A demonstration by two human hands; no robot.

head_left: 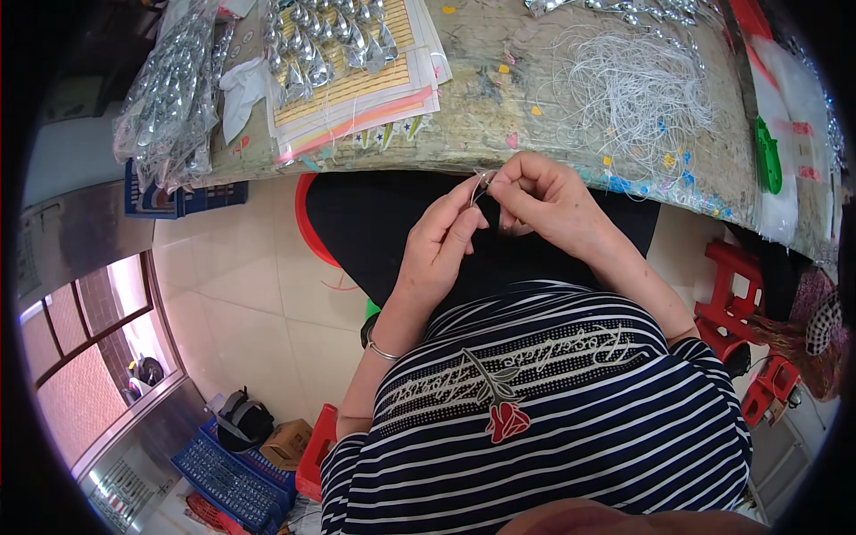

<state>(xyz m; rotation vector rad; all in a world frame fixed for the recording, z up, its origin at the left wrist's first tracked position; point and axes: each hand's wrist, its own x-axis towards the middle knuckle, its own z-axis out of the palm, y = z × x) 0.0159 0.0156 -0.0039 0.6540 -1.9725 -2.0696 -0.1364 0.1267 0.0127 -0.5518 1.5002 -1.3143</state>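
At the far left I have a heap of silver twisted ornaments in clear plastic bags (169,89), its top cut off by the upper edge and single pieces hard to separate through the glare. Right of it, rows of silver teardrop-shaped twisted ornaments (339,45) lie on a yellow slatted mat (379,85), also cropped at the top.

Over the dark lap, just in front of the table (486,111), I see the left hand (435,234) with thumb and forefinger brought close together, the other fingers curled behind. Its fingertips meet those of the right hand (546,201), thumb and forefinger pinched, remaining fingers loosely bent. Between them is a small shiny piece (482,183); fingers cover most of it, so I cannot tell its shape.

Below, white script and a red rose mark the navy-and-white striped shirt (553,401). Farther right, a tangled heap of thin white string (637,85) lies on the table, then a bright green plastic tool (768,156), its working end unclear to me.
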